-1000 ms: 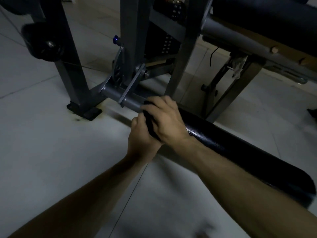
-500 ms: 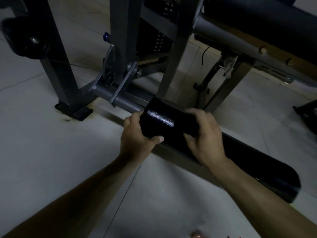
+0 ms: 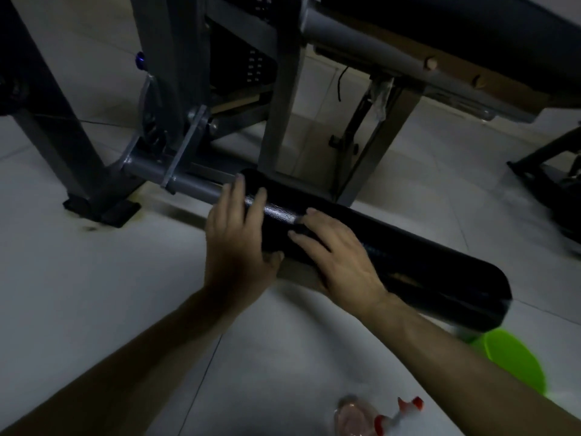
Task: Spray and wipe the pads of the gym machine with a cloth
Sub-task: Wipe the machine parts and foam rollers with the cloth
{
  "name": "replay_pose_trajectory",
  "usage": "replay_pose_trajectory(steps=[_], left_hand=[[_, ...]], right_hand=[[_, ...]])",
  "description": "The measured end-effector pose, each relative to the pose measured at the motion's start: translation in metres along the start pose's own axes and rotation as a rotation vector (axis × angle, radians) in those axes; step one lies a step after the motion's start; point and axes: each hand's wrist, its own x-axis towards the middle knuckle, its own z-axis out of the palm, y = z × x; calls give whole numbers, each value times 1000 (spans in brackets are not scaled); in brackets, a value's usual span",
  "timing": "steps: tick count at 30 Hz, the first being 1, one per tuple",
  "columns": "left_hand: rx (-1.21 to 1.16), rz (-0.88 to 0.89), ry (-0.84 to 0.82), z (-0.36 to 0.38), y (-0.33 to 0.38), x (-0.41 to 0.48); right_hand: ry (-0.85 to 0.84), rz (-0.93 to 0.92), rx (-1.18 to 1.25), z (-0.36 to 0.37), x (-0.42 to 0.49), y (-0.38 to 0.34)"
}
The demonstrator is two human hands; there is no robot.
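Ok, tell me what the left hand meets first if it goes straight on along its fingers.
Past the roller pad it grips, the left hand likely meets the grey frame upright; depth is unclear.

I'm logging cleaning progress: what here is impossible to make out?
Head view:
- Any cloth under the right hand: lost against the black roller pad in dim light.
- Spray bottle: cut by the bottom edge, blurred.
- Green basin: partly hidden behind the roller pad and right forearm.
- Bench pad: cut by the top edge.
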Motion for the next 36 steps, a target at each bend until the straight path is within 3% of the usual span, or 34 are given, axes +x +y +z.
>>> replay_pose_trajectory(steps=[3,7,14,18,20,25,29,36], left_hand=[[66,183,-140,10,17,3],[89,179,-194,17,35,8],[105,194,-119,20,28,12],[176,174,-171,17,35,18],[205,179,-193,19,48,15],[205,393,-320,40,98,5],[239,471,-347,63,136,5],[239,486,-143,79,141,11]], right_hand=[[49,141,-46,-28,-62,30],[154,312,-16,-44,-93,43],[105,125,133,-7,18,-1],[81,135,50,-19,-20,31],[86,197,12,-34,-63,55],[145,496,-83,-77,-170,103],[305,698,-43,-76,-179,101],[233,443,112,-40,-101,63]])
